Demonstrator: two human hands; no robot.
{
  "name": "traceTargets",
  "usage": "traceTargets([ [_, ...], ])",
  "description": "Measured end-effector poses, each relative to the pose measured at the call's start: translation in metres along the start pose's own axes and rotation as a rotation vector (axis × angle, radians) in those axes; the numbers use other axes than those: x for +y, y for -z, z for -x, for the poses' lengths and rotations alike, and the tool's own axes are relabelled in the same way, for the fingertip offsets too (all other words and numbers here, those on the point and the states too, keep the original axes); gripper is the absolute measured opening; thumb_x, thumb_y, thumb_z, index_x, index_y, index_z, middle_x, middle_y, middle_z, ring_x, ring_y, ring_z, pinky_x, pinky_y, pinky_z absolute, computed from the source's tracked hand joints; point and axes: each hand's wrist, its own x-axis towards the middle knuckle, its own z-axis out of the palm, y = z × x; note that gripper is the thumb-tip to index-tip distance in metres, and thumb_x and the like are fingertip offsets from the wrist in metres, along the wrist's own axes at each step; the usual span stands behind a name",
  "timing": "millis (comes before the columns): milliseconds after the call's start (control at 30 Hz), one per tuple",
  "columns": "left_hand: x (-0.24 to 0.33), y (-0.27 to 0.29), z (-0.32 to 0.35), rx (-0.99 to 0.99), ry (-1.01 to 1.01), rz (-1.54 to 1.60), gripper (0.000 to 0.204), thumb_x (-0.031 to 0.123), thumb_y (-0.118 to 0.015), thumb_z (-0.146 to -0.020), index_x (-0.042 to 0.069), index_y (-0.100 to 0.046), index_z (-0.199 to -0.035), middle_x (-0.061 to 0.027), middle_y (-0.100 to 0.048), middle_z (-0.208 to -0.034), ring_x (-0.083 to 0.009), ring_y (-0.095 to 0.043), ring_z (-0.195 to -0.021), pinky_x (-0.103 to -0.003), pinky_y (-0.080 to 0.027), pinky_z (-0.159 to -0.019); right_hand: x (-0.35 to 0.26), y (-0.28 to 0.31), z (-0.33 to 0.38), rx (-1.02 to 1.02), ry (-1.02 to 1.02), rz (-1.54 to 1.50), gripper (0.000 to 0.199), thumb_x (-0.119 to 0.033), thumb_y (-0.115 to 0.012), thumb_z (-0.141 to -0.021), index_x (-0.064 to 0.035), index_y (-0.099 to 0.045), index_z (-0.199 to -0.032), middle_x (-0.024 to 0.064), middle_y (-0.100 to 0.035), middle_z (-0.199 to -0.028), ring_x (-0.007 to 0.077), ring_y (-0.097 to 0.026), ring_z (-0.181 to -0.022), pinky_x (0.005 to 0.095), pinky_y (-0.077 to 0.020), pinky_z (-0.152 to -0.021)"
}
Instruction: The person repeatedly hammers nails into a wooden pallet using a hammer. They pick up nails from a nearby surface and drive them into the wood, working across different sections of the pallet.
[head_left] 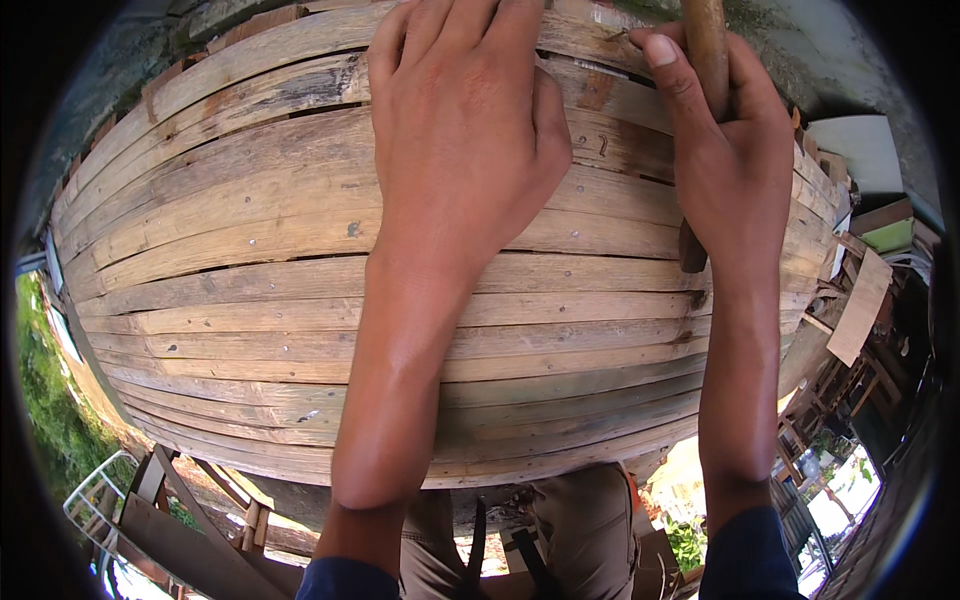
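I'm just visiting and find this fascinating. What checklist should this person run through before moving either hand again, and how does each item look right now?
1. Right hand has hold of the wooden handle: ok, the handle runs between thumb and fingers.
2. Far end of the handle in sight: not ok, it runs out of the picture at the top.
3. Left hand apart from the handle: ok, bare slats show between them.
4. Left fingertips in sight: not ok, the top edge cuts them off.
5. Slats firmly fixed: cannot tell, though small nail heads show in several.
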Motion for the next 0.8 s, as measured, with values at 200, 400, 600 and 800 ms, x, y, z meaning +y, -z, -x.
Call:
traceTargets([
  [200,-0.016,0.001,-0.008,0.077,-0.110,0.152,0.035,-0.008,-0.058,-0.079,-0.004,-0.064,-0.113,-0.0235,-0.066,-0.108,-0.0433,-0.059,-0.107,-0.048,-0.046,-0.099,0.004,0.000,-0.001,-0.012,0.042,-0.035,0.031,-0.033,-0.064,-0.101,-0.0055,-0.070,-0.114,-0.0025,-0.072,-0.096,0.0039,-0.054,-0.081,0.0201,-0.0438,-0.075],
  [400,-0.018,-0.006,-0.007,0.203,-0.146,0.202,0.030,-0.009,-0.059,-0.079,-0.005,-0.066,-0.108,-0.0224,-0.067,-0.105,-0.0423,-0.061,-0.102,-0.046,-0.050,-0.091,0.010,-0.010,-0.010,-0.040,0.114,-0.296,0.020,-0.018,-0.061,-0.104,0.0018,-0.064,-0.109,0.0031,-0.068,-0.096,0.0072,-0.058,-0.090,0.0223,-0.0461,-0.082],
  [600,-0.021,-0.008,-0.004,0.260,-0.110,0.353,0.025,-0.009,-0.063,-0.078,-0.003,-0.069,-0.101,-0.0208,-0.069,-0.100,-0.0402,-0.064,-0.098,-0.044,-0.052,-0.088,0.006,-0.003,-0.002,0.021,0.064,0.172,0.042,-0.046,-0.062,-0.101,-0.0105,-0.073,-0.121,-0.0027,-0.075,-0.105,0.0045,-0.059,-0.098,0.0227,-0.0417,-0.095],
  [800,-0.022,-0.009,-0.008,0.221,-0.057,0.327,0.027,-0.009,-0.063,-0.077,-0.002,-0.069,-0.103,-0.0217,-0.069,-0.103,-0.0397,-0.064,-0.100,-0.043,-0.052,-0.088,0.004,-0.006,-0.004,0.016,0.093,0.138,0.042,-0.045,-0.061,-0.102,-0.0094,-0.072,-0.122,0.0008,-0.076,-0.113,0.0088,-0.060,-0.117,0.0278,-0.0353,-0.110],
])
